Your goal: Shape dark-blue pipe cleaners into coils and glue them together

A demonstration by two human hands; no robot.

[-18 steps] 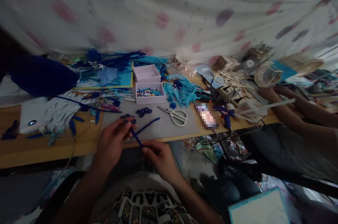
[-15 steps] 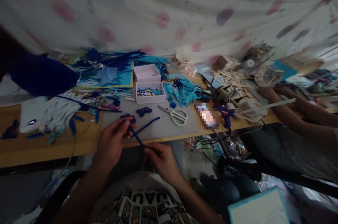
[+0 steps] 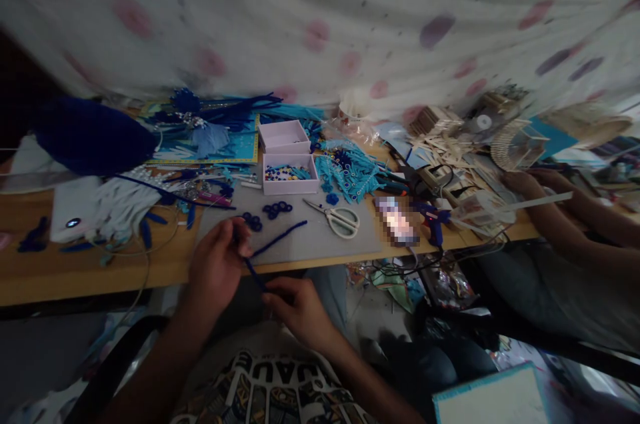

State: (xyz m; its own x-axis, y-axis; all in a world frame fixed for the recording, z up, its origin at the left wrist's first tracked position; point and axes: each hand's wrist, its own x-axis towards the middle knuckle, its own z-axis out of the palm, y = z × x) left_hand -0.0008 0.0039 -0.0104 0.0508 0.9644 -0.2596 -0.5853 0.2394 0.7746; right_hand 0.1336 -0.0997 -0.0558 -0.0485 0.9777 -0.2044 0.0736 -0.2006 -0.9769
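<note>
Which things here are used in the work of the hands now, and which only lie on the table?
In use:
left hand
right hand
blue pipe cleaner, pinched by both hands

Lying about:
scissors
bead box
small blue rings
blue glue gun
grey mat

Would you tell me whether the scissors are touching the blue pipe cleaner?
Apart: the head view shows bare grey mat between the scissors and the blue pipe cleaner.
</note>
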